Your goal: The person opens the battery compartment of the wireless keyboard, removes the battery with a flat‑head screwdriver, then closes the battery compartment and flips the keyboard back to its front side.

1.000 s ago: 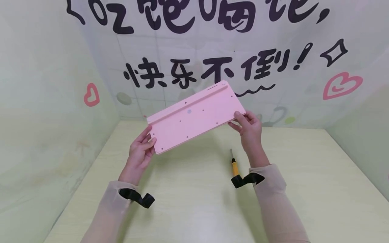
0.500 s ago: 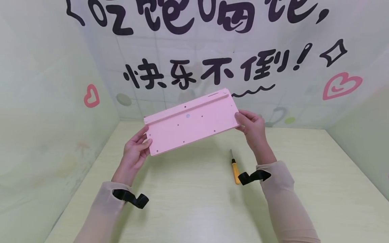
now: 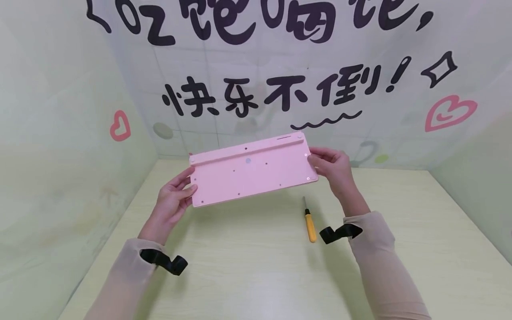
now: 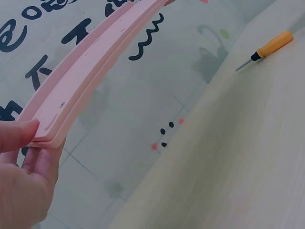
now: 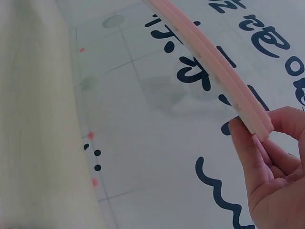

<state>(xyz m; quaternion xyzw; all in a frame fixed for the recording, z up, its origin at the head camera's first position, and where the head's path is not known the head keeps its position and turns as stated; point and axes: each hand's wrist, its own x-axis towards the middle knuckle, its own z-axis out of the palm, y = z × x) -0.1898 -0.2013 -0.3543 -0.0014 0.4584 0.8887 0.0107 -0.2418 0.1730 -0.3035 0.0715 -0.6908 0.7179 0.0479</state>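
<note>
A flat pink keyboard hangs above the table, its underside toward the head camera. That side has a raised bar along the far edge, several small screw holes and a round pale spot. My left hand grips its left end, thumb on the underside and fingers behind. At the right end, my right hand pinches the edge between thumb and fingers. Both wrist views show the keyboard edge-on. The keyboard's far face is hidden in the head view.
A screwdriver with a yellow handle lies on the pale wooden table, below and right of the keyboard. Behind the table hangs a printed backdrop with dark lettering. Side walls stand left and right.
The keyboard's right end has come down, so it lies more level and a little lower. My left hand has shifted left; my right has moved slightly right, uncovering the screwdriver handle.
</note>
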